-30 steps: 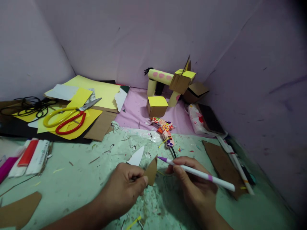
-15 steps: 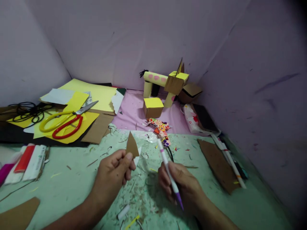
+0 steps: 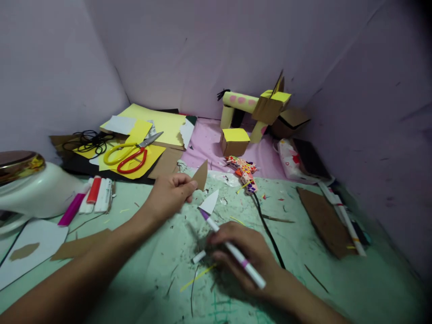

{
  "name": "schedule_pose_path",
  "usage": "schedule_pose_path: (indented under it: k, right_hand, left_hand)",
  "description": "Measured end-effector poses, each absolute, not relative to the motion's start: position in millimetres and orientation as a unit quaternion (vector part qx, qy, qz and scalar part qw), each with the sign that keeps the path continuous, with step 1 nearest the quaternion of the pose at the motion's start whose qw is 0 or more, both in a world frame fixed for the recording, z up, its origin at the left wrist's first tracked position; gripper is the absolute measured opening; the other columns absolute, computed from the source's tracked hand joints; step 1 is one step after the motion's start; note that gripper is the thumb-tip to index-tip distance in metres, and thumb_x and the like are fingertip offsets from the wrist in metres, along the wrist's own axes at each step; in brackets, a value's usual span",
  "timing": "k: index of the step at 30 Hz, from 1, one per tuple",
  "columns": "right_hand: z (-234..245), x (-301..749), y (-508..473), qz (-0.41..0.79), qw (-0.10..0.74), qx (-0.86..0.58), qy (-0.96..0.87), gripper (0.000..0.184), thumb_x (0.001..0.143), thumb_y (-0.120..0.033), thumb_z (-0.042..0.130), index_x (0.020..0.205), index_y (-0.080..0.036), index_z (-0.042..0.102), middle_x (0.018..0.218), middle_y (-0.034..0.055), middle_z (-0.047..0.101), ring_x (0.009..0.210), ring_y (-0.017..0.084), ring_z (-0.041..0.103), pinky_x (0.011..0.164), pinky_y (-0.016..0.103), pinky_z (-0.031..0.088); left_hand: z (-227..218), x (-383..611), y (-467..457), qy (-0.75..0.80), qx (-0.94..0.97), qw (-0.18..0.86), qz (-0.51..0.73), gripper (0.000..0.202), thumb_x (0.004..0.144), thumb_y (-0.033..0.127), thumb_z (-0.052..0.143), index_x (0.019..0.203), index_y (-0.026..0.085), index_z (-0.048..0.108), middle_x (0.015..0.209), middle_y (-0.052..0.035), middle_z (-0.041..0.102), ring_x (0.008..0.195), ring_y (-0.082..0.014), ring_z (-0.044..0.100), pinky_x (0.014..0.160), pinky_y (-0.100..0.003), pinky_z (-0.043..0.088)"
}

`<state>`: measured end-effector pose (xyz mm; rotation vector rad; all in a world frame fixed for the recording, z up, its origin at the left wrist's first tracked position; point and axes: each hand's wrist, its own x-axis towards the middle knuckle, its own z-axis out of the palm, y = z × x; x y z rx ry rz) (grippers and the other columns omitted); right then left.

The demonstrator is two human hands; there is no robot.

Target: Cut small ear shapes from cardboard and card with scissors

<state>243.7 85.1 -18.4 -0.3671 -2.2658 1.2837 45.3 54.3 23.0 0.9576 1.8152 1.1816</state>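
Note:
My left hand (image 3: pixel 175 186) pinches a small pointed piece of brown cardboard (image 3: pixel 201 175) between thumb and fingers. Just below it lies a white pointed paper piece (image 3: pixel 210 201) of similar shape. My right hand (image 3: pixel 243 252) grips a white marker (image 3: pixel 232 249) with a purple ring and a tapered purple end. That purple end reaches the lower left edge of the white piece; whether it touches, I cannot tell. A small white cylinder (image 3: pixel 199 257) rests on the table beside my right fingers.
Scissors (image 3: pixel 135 153) lie on yellow sheets at the back left, near markers (image 3: pixel 96 193). A flower-patterned glue gun (image 3: pixel 245 171) with a black cord sits ahead. Behind stand a yellow-topped box (image 3: pixel 235 141) and a cardboard animal figure (image 3: pixel 249 103). Brown cardboard (image 3: pixel 324 220) lies right.
The view has shifted left. My right hand has turned the marker so its purple end points up and away, near the white piece. My left hand still holds the cardboard, tilted further right.

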Motion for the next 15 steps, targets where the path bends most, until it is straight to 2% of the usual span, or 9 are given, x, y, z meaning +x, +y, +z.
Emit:
schedule_pose_path:
  k: [2, 4, 7, 9, 12, 15]
  right_hand:
    - [-20, 237, 80, 0.383, 0.234, -0.056, -0.892, 0.02, 0.079, -0.012, 0.05, 0.092, -0.021, 0.061, 0.082, 0.0038, 0.068, 0.084, 0.018, 0.06, 0.077, 0.034, 0.047]
    - [-23, 235, 79, 0.357, 0.238, -0.056, -0.902, 0.02, 0.079, -0.011, 0.049, 0.093, -0.02, 0.061, 0.079, 0.0037, 0.068, 0.082, 0.018, 0.061, 0.075, 0.033, 0.047]
    - [-21, 237, 88, 0.36, 0.303, -0.164, -0.867, 0.021, 0.081, -0.013, 0.049, 0.098, -0.02, 0.059, 0.079, 0.0033, 0.068, 0.069, 0.015, 0.061, 0.063, 0.026, 0.047]
    - [-16, 237, 96, 0.257, 0.343, -0.214, -0.878, 0.02, 0.082, -0.013, 0.049, 0.097, -0.019, 0.061, 0.073, 0.0033, 0.067, 0.061, 0.015, 0.058, 0.057, 0.026, 0.043]
    - [-2, 228, 105, -0.001, 0.331, -0.229, -0.915, 0.014, 0.078, -0.013, 0.053, 0.075, -0.019, 0.065, 0.061, 0.004, 0.06, 0.059, 0.018, 0.049, 0.058, 0.031, 0.036]
    - [11, 211, 104, -0.1, 0.264, -0.209, -0.936, 0.016, 0.074, -0.014, 0.058, 0.059, -0.02, 0.061, 0.062, 0.004, 0.059, 0.063, 0.019, 0.048, 0.066, 0.035, 0.035]
  left_hand:
    - [16, 44, 56, 0.699, 0.361, 0.405, 0.466, 0.026, 0.071, 0.03, 0.058, 0.05, 0.016, 0.049, 0.043, 0.0048, 0.047, 0.035, -0.0052, 0.033, 0.036, -0.018, 0.022]
    - [12, 46, 55, 0.687, 0.346, 0.406, 0.493, 0.027, 0.074, 0.03, 0.056, 0.051, 0.017, 0.049, 0.043, 0.0056, 0.045, 0.035, -0.0055, 0.032, 0.036, -0.018, 0.021]
    - [16, 57, 46, 0.695, 0.366, 0.303, 0.54, 0.028, 0.079, 0.03, 0.053, 0.054, 0.018, 0.051, 0.042, 0.006, 0.043, 0.039, -0.0076, 0.036, 0.04, -0.02, 0.028]
    - [21, 67, 36, 0.696, 0.411, 0.204, 0.552, 0.022, 0.08, 0.028, 0.054, 0.06, 0.019, 0.056, 0.05, 0.004, 0.05, 0.049, -0.0106, 0.046, 0.05, -0.021, 0.036]
    - [26, 83, 19, 0.647, 0.416, 0.128, 0.626, 0.014, 0.084, 0.024, 0.049, 0.076, 0.022, 0.06, 0.073, 0.0013, 0.064, 0.07, -0.0153, 0.057, 0.065, -0.024, 0.042]
    - [28, 91, 6, 0.562, 0.459, 0.123, 0.677, 0.016, 0.088, 0.026, 0.045, 0.089, 0.027, 0.06, 0.087, 0.0012, 0.065, 0.087, -0.0185, 0.058, 0.078, -0.027, 0.043]
